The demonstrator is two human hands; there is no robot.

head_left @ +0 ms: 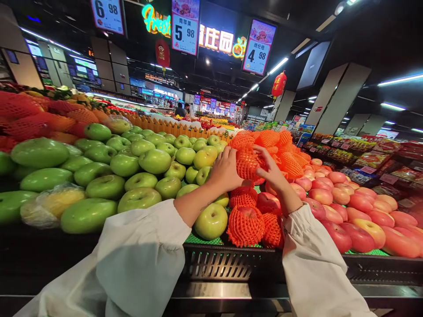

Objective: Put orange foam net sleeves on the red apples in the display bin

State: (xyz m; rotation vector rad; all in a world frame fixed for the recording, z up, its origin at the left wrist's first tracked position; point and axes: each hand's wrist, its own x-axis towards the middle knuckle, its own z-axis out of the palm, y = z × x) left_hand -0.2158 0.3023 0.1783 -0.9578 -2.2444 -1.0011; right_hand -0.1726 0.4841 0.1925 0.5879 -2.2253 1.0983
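My left hand (225,171) and my right hand (271,169) both grip one apple wrapped in orange foam netting (247,164), held between them above the fruit display. Fingers of each hand curl round its sides. Below it lie more netted apples (245,225) in a heap. Green apples (154,161) fill the stand to the left of my left hand. Bare red apples (360,213) spread out to the right of my right hand. Both arms wear white sleeves.
A black display rail (231,264) runs along the front of the stand. A bagged yellow fruit (49,204) lies among the green apples at left. Price signs (185,27) hang overhead. People stand far back in the aisle (180,110). Packaged goods (373,159) line shelves at right.
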